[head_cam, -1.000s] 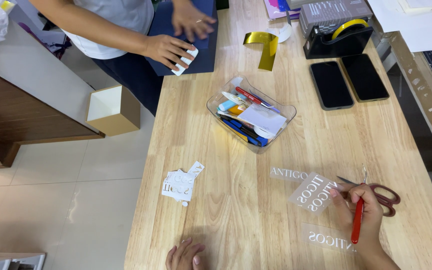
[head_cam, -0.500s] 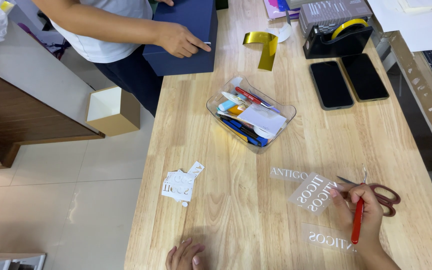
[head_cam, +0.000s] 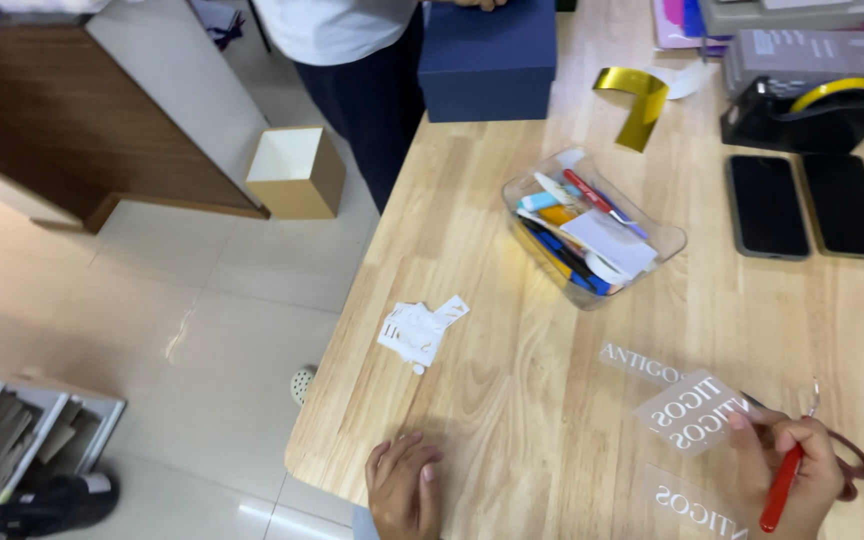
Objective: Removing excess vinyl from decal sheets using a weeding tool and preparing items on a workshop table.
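Note:
My right hand point(head_cam: 790, 468) grips a red pen-like tool point(head_cam: 781, 487) at the table's near right, its fingertips touching a clear sticker sheet with white lettering point(head_cam: 693, 411). Two more lettered clear strips lie close by, one farther up the table point(head_cam: 640, 362) and one nearer me point(head_cam: 689, 499). Dark-handled scissors point(head_cam: 849, 456) lie under and just right of that hand. My left hand point(head_cam: 404, 487) rests flat on the wooden table point(head_cam: 512, 400) near its front edge, holding nothing, fingers loosely together.
A clear tray of pens and stationery point(head_cam: 592, 228) sits mid-table, white paper scraps point(head_cam: 416, 330) to its left. Two dark phones point(head_cam: 807, 205), a tape dispenser point(head_cam: 812, 112) and gold foil point(head_cam: 638, 102) lie farther back. Another person point(head_cam: 347, 60) stands by a dark blue box point(head_cam: 488, 58).
The view has dropped closer to the table. The other person's hand has left the side of the blue box and now sits at its top. My hands stay in place.

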